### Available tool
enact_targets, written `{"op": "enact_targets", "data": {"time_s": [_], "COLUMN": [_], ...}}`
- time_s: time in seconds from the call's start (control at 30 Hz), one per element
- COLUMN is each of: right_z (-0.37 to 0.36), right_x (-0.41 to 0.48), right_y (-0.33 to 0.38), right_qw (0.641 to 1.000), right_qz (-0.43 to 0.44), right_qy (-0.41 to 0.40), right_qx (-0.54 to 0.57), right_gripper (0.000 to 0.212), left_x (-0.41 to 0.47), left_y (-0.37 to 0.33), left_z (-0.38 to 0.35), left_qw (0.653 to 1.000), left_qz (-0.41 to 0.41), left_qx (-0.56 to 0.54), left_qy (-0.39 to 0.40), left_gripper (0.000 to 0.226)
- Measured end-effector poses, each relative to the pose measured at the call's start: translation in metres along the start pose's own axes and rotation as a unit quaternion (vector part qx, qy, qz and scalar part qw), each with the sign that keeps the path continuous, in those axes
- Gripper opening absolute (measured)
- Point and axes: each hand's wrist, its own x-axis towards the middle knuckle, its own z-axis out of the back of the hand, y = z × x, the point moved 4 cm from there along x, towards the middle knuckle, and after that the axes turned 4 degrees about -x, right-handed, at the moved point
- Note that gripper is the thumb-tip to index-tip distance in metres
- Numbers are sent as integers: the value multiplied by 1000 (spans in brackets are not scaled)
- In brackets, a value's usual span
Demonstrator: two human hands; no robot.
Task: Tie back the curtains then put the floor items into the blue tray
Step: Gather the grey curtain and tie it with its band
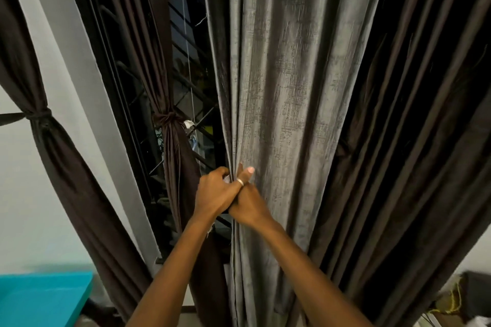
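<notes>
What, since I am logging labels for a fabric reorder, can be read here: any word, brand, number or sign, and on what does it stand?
No text can be read in this view.
The white tag beside the tied brown curtain: too small and blurred to read.
The grey curtain, gripped by the left hand and right hand: no print shows.
The blue surface: no print shows.

white wall [32,207] at left, evenly lit. dark window [180,66] left of centre, with a black frame [106,82] and a black metal grille [194,89] of diagonal bars. thin pale cord [187,56] hangs straight down before the grille.
</notes>
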Motion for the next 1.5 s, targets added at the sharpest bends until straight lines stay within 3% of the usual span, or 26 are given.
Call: {"op": "enact_targets", "data": {"time_s": [0.03,0.13,0.23,0.3,0.7,0.8,0.9,1.0,1.1,1.2,1.27,1.4,1.5], "right_z": [-1,0,2,1,15,39,77,108,125,132,131,116,98], "right_x": [0,0,-3,-6,-5,-6,-11,-13,-8,-7,-11,-19,-22], "right_y": [-2,-4,-2,-4,-18,-19,-27,-48,-62,-65,-65,-63,-58], "right_qw": [1000,1000,1000,1000,999,995,961,913,920,937,940,947,954], "right_qz": [-6,-15,-12,-13,-34,-58,-93,-157,-217,-221,-219,-180,-139], "right_qy": [6,16,12,15,25,-54,-259,-376,-327,-264,-248,-266,-267], "right_qx": [-4,-9,22,22,31,63,29,-30,-5,55,79,25,19], "right_gripper": [68,43,83,96,89,78,62,78,97,98,85,23,45], "left_x": [2,3,0,0,3,4,5,4,2,0,-1,-2,-3], "left_y": [-2,-4,-3,-2,10,10,10,12,9,7,5,4,4], "left_z": [0,0,-2,-2,-7,-7,-8,-9,-9,-11,-10,-11,-12], "left_qw": [999,998,998,997,996,995,995,996,997,997,997,997,997], "left_qz": [7,20,22,18,-6,-6,-13,-14,-17,-14,-15,-17,-15], "left_qx": [31,44,37,50,46,60,56,50,43,40,46,45,43], "left_qy": [-4,-31,-46,-49,-71,-81,-77,-72,-66,-59,-57,-56,-57], "left_gripper": [61,57,53,49,45,48,49,49,51,52,52,51,51]}}
